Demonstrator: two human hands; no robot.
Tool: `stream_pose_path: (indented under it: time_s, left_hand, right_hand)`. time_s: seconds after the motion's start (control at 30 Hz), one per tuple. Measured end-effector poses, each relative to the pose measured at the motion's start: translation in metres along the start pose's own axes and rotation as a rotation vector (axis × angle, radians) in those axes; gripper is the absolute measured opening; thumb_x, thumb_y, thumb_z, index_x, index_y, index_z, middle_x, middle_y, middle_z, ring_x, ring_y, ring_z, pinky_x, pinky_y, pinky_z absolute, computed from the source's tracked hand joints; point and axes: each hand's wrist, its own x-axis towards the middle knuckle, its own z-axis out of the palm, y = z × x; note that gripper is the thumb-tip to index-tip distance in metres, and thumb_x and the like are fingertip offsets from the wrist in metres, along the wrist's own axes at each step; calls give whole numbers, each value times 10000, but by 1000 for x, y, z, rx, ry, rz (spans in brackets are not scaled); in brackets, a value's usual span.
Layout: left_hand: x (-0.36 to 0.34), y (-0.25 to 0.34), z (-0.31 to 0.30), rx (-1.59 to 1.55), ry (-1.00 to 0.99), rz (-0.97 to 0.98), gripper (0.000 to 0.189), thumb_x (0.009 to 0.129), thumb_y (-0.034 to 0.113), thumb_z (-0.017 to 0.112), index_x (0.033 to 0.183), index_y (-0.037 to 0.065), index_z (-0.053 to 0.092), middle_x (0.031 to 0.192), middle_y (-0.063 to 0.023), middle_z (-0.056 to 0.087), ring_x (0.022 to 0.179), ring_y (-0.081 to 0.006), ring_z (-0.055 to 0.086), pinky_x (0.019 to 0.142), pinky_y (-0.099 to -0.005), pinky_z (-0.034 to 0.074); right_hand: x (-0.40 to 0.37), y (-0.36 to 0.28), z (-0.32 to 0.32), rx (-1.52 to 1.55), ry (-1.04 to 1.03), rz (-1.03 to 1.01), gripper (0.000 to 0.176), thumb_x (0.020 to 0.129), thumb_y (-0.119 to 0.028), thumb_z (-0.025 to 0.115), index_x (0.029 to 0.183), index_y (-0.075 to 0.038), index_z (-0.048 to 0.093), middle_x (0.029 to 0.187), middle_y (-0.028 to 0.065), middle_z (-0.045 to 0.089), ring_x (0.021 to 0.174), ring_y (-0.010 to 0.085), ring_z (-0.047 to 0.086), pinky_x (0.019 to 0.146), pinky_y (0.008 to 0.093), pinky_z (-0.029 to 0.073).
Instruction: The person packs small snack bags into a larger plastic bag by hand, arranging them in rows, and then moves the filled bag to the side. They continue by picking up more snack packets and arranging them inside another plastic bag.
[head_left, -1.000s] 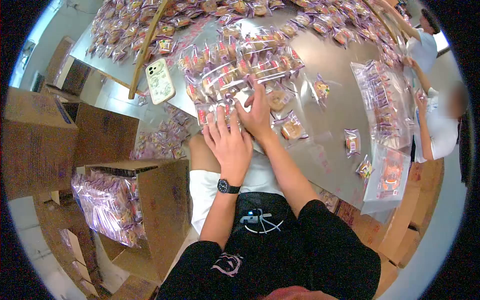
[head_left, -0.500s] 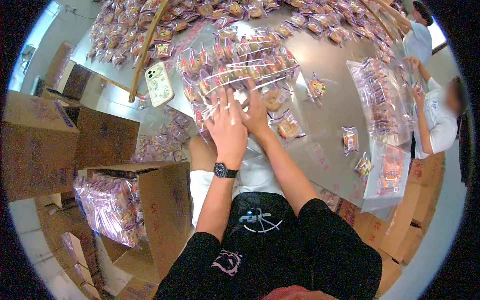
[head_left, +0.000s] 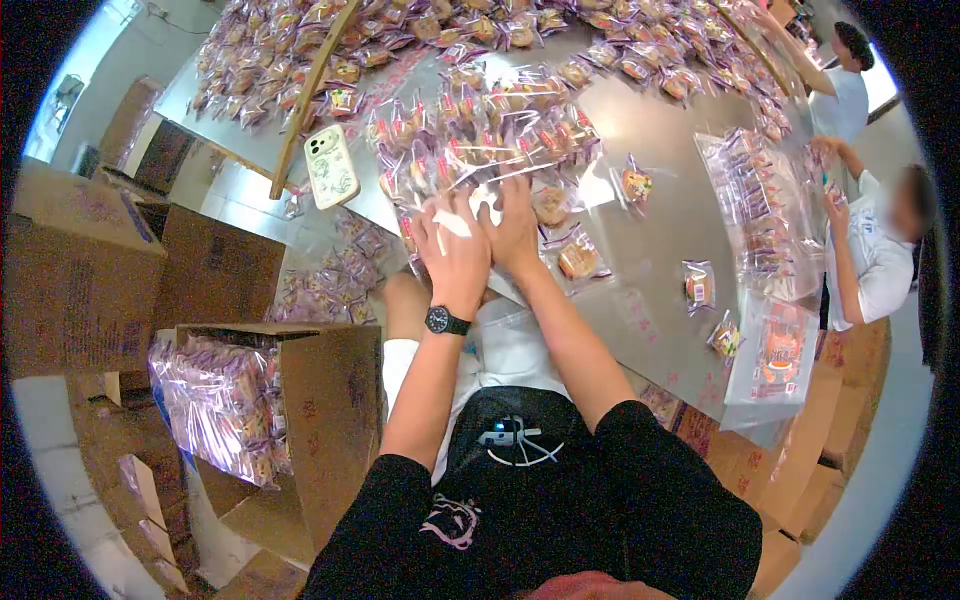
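A large clear bag of wrapped pastries lies on the metal table before me, with rows of purple-edged packets inside. My left hand, below a black wristwatch, rests on the bag's near edge with its fingers spread. Beside it, my right hand touches the same edge, its fingers apart and pointing forward. Two loose wrapped pastries sit just right of my right hand, partly over clear film.
Many wrapped pastries are heaped at the back behind wooden strips. A phone lies at the left. An open carton holds packed bags. At the right, a co-worker handles packets beside another filled bag.
My hands have shifted slightly at the bag's near edge, and the left fingers have drawn back a little. The whole view has moved slightly.
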Motion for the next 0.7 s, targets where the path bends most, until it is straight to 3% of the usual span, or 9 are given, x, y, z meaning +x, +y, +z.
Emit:
stream_pose_path:
  time_s: [0.1,0.2,0.3,0.4,0.5,0.6,0.7]
  left_hand:
    - [6,0,0,-14,54,-23,382,931,232,636,1258,36,623,1244,-134,622,1163,-328,547,1025,-457,383]
    - [6,1,9,125,1,-91,357,918,233,650,1213,32,643,1211,-135,627,1142,-320,556,1024,-460,385]
    - [4,-3,5,-111,59,-64,375,903,255,671,1177,0,660,1189,-143,637,1117,-326,569,1005,-469,404]
    - [5,-4,-4,2,-76,-46,371,883,257,688,1139,-11,676,1186,-144,646,1105,-323,577,985,-466,425]
    - [5,-5,1,-75,129,-13,395,877,265,695,1151,-19,678,1192,-143,657,1108,-316,583,978,-456,436]
    - [6,-1,1,-17,105,-53,448,870,242,680,1228,-26,649,1265,-150,638,1143,-309,576,993,-446,435]
    - [7,-2,5,7,31,-77,548,876,363,683,1301,21,625,1286,-144,628,1161,-339,567,1011,-491,419]
  right_hand:
    - [-1,5,3,-20,68,-79,763,860,-68,646,1554,-57,329,1276,189,520,903,304,587,833,432,525]
    - [-1,9,3,4,64,-93,777,847,-62,657,1553,-51,333,1261,182,532,874,294,580,819,426,518]
    - [-2,7,2,0,61,-99,775,843,-57,654,1552,-55,342,1266,184,546,884,294,580,827,414,513]
    - [-1,11,7,-12,75,-96,787,839,-46,649,1561,-63,336,1287,191,555,871,296,581,831,407,514]
    - [-1,10,4,-15,76,-120,807,837,-47,648,1574,-60,319,1327,197,552,854,299,585,827,404,519]
    - [-2,10,4,-9,48,-85,811,847,-59,636,1584,-48,296,1399,215,533,916,318,599,869,415,522]
    - [0,16,6,1,75,-137,801,855,-53,624,1585,-45,294,1422,224,526,963,336,595,898,420,518]
